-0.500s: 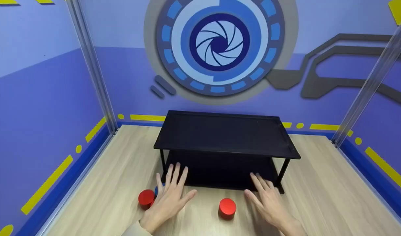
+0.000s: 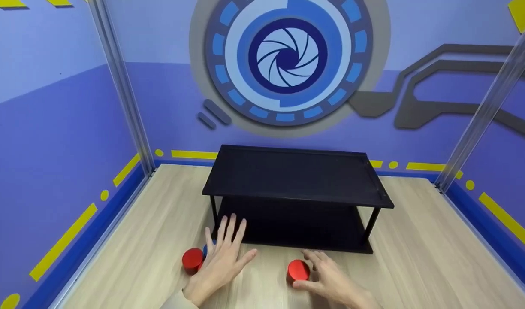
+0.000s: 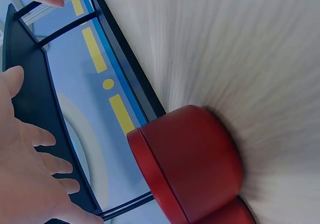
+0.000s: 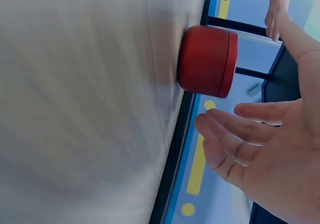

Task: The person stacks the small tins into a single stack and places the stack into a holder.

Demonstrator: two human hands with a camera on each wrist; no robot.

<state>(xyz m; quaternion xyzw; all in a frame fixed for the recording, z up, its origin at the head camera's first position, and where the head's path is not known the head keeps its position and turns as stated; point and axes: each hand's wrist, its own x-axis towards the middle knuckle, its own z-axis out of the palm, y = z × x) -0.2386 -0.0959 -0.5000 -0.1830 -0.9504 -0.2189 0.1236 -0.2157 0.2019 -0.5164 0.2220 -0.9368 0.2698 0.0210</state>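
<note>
My right hand [image 2: 333, 279] is beside a lidded red canister [image 2: 297, 272] that stands on the table. Thumb and fingers reach to either side of it in the head view; the right wrist view shows a gap between the fingers and the canister [image 4: 206, 61]. My left hand [image 2: 221, 259] has its fingers spread and holds nothing, its fingertips before the shelf's left part. Just left of it stands another red canister [image 2: 193, 260], with a blue one [image 2: 208, 247] partly hidden behind the hand. Part of a further red canister [image 3: 231, 213] shows in the left wrist view.
A black two-tier shelf [image 2: 288, 174] stands on the wooden table [image 2: 417, 240] beyond both hands. Its lower tier [image 2: 297, 227] lies under the upper board, between thin posts. Blue printed walls [image 2: 159, 98] with metal corner posts enclose the table at the back and sides.
My right hand has moved left and back toward me, from the front of the shelf to the red canister. The left hand stays in place.
</note>
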